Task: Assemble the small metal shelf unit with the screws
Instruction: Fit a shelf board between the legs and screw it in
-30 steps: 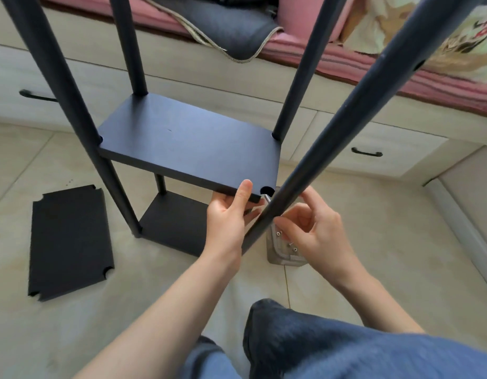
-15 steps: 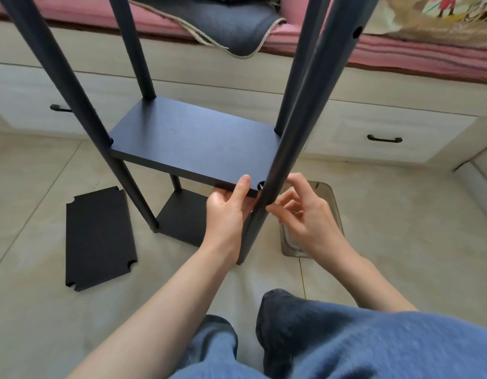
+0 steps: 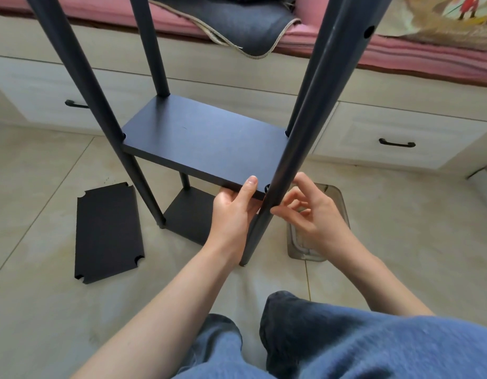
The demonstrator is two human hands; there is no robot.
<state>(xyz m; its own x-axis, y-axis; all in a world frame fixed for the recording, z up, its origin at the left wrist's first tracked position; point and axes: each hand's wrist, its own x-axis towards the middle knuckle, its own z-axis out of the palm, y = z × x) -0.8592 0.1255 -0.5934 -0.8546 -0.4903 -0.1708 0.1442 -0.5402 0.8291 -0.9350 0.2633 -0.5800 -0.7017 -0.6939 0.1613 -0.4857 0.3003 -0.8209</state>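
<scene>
Soft, even daylight fills the scene, bright without harsh spots. The pale floor tiles point(image 3: 401, 242) carry only faint, diffuse shadows beneath the loose dark panel point(image 3: 106, 232) and the shelf point(image 3: 204, 140). A mild sheen runs along the near post point(image 3: 313, 110), and the shelf top shows a bluish gloss. The wide lens bows the posts outward and stretches the edges. The blue trousers point(image 3: 373, 346) at the bottom look soft and slightly smeared; the centre stays fairly sharp.
</scene>
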